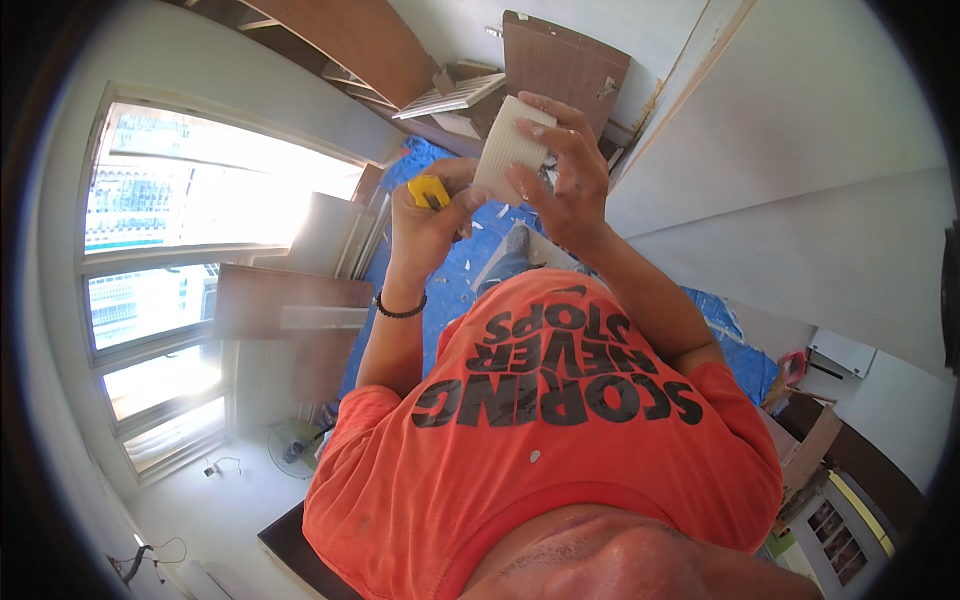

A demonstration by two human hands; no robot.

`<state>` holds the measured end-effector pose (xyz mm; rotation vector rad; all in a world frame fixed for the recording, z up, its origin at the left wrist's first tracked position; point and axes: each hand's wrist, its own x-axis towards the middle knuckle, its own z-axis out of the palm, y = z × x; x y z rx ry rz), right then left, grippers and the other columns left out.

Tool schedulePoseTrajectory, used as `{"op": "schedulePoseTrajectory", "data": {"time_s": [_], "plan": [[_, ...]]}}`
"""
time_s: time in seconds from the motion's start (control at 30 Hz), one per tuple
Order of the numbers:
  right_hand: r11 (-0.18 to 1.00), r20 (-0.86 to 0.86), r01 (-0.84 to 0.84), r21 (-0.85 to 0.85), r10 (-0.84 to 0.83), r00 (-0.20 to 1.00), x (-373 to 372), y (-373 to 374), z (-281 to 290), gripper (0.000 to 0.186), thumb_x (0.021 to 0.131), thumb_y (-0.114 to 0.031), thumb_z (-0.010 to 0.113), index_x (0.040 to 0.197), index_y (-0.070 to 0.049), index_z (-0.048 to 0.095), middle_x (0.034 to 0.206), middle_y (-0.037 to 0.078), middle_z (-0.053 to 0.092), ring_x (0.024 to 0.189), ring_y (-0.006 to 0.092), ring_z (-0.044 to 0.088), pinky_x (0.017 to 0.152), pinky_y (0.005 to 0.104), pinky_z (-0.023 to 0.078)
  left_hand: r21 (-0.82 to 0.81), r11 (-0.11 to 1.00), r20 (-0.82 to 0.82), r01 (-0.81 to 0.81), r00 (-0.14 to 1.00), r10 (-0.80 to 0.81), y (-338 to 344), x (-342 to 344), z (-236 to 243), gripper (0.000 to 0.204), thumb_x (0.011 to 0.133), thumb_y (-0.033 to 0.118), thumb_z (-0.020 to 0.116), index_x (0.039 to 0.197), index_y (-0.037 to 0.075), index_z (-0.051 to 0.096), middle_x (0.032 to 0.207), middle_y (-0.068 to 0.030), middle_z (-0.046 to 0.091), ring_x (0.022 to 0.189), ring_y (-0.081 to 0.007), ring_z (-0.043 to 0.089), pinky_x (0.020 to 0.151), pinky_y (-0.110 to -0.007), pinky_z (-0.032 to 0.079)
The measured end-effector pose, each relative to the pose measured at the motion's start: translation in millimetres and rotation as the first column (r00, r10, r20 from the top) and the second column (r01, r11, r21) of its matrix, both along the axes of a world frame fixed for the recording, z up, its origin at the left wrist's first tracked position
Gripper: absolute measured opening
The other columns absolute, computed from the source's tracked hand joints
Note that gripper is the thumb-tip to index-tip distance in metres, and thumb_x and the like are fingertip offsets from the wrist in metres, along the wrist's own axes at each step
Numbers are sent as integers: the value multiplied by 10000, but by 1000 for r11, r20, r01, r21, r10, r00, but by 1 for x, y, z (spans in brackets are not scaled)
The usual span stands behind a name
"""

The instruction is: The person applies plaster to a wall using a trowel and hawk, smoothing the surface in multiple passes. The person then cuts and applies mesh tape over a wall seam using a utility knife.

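Note:
In front of my chest, a cream-coloured rectangular piece with fine parallel ribs, like the back of a tile (508, 152), is raised and tilted. My right hand (577, 178) grips its right edge, with fingertips spread over the ribbed face and whitish dust on the fingers. My left hand (425, 228) is closed around a small yellow tool with a dark part (428, 192), whose exact kind I cannot make out. The left thumb and fingers reach to the lower left corner of the tile and appear to touch it.
A blue sheet (462, 262) with pale scraps covers the floor. Brown boards and a panel (560, 65) stand ahead, with a wooden cabinet (350, 35) at upper left. Bright windows (190, 180) and leaning boards (290, 305) are on the left. A pale wall (800, 210) runs along the right.

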<state>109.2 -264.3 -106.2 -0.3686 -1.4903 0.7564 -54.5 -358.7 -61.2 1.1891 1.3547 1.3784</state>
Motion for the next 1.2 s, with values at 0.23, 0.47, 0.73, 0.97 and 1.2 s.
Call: {"op": "schedulePoseTrajectory", "data": {"time_s": [0.23, 0.47, 0.73, 0.97, 1.2], "plan": [[994, -10, -14, -109, 13, 1000, -4, -4, -3, 309, 846, -86, 786, 1136, -59, 681, 1317, 191, 636, 1178, 320, 653, 963, 412, 550, -3, 1000, 8, -2, 1000, 2, -3, -1, -12, 271, 909, 94, 789, 1141, -18, 707, 870, -50, 732, 566, -50, 562, 491, -203, 438], [954, -61, -156, -255, 145, 988, -5, -3, -13, 271, 904, -29, 718, 1168, -42, 661, 1329, 168, 622, 1225, 260, 615, 1012, 388, 522, -51, 998, -16, -20, 1000, 19, -7, 6, -14, 282, 917, 94, 781, 1159, -24, 697, 880, -52, 728, 602, -56, 575, 508, -212, 459], [705, -132, -428, -565, 434, 891, 14, -6, -6, 338, 939, -13, 703, 1272, -5, 643, 1387, 154, 598, 1263, 211, 586, 1077, 389, 480, -180, 982, -60, -57, 997, 47, -11, 3, -7, 283, 933, 109, 764, 1180, -18, 708, 907, -60, 748, 637, -57, 594, 548, -218, 492], [751, -57, -396, -529, 435, 899, 20, -2, -14, 323, 887, -44, 788, 1201, -7, 721, 1324, 121, 632, 1247, 231, 622, 1069, 364, 542, -97, 994, -108, -50, 993, 40, -9, -2, -12, 293, 935, 167, 776, 1159, -14, 722, 777, -14, 703, 529, -27, 539, 470, -185, 407], [856, 111, -265, -443, 346, 932, 27, 5, -27, 214, 889, -79, 789, 1091, -17, 764, 1076, 106, 734, 1046, 207, 719, 923, 327, 588, -181, 983, -185, -11, 982, -23, -10, -4, -6, 277, 935, 171, 772, 1152, 2, 735, 838, -21, 725, 602, -40, 565, 529, -207, 454]]}}
